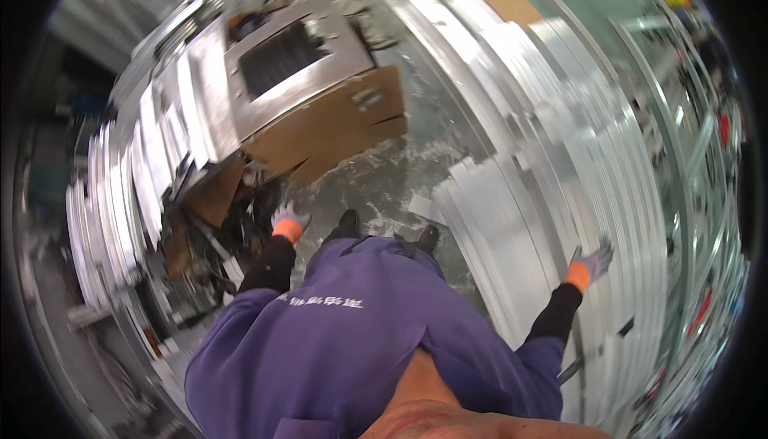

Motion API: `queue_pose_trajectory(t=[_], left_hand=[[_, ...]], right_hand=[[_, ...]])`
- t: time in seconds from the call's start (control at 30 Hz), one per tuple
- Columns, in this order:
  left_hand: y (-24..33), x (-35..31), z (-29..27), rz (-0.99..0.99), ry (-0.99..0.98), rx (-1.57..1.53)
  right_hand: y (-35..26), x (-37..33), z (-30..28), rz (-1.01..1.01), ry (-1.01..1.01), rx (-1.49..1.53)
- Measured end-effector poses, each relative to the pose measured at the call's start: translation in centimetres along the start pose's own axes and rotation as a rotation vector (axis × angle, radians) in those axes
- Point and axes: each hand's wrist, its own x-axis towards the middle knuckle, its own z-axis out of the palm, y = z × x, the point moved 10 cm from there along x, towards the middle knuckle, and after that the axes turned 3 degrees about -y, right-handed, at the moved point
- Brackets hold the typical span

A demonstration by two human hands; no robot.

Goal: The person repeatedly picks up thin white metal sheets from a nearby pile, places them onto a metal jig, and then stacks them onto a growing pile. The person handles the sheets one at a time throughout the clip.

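Note:
My left hand [290,220], in a grey work glove with an orange cuff, hangs at my side with its fingers apart and nothing in it. It is nearest to the dark clutter under the metal-topped bench. On my other side, my right hand [590,265], gloved the same way, is spread over a stack of long silvery metal profiles [552,223]. Whether its fingers touch them I cannot tell. A wide flat profile [488,223] lies along the near edge of that stack.
Ahead to the left stands a metal-topped bench [352,47] with a dark square opening and a cardboard side [336,123]. More profiles [120,199] are stacked at the far left. A brown cardboard piece [508,3] lies on the far profiles. The grey-green floor [352,179] has pale scraps.

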Motion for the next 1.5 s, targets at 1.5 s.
queue_pose_trajectory(t=[1.5], left_hand=[[-7.4,20.1,-14.2,0.057,-0.296,-2.068]], right_hand=[[-62.8,-47.2,-24.7,-0.707,-1.492,0.841]])
